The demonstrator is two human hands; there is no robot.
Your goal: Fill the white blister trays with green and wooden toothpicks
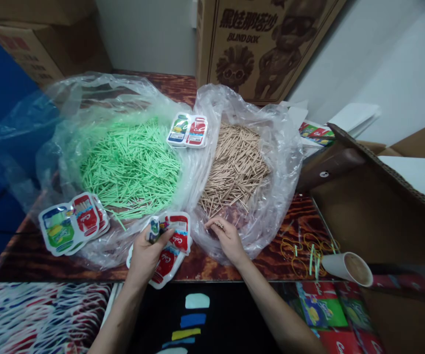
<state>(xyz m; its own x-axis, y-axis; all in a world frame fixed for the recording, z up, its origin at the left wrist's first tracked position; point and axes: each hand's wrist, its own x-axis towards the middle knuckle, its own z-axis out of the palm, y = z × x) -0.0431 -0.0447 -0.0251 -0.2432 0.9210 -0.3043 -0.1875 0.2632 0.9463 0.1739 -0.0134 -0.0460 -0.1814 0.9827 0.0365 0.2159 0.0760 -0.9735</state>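
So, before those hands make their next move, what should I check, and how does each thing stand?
1. Left hand holding the glossy red jar-shaped packet: ok.
2. Right hand holding thin tan sticks: ok.
3. Number of sticks held: cannot tell.
4. Clear plastic bag around the tan stick pile open: ok.
5. Thin yellow rubber bands gathered up: not ok, loose on the dark-red wood-grain tabletop.

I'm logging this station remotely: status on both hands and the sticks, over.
Left hand holding a Cola-printed packet. Right hand closed on brown sticks, by the near edge of the brown pile. Loose clear plastic around the pile.
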